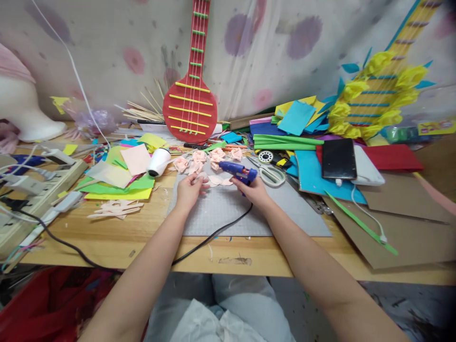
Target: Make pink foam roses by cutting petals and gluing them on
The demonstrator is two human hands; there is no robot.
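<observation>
The glue gun (232,167) looked like smooth, hard plastic; the peach flowers (217,155) were matt, either paper or foam. The tabletop (153,232) was smooth wood, the phone (338,159) glossy, the cardboard (388,240) dull and flat-finished.

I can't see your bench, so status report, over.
Right hand gripping blue glue gun. Left hand near pink flowers, hold unclear. Black cord crosses grey mat; scissors beside right hand.

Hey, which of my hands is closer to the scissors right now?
Right. Your right hand, gripping the blue glue gun, is just left of the scissors; your left hand is farther left, near the pink flowers.
</observation>
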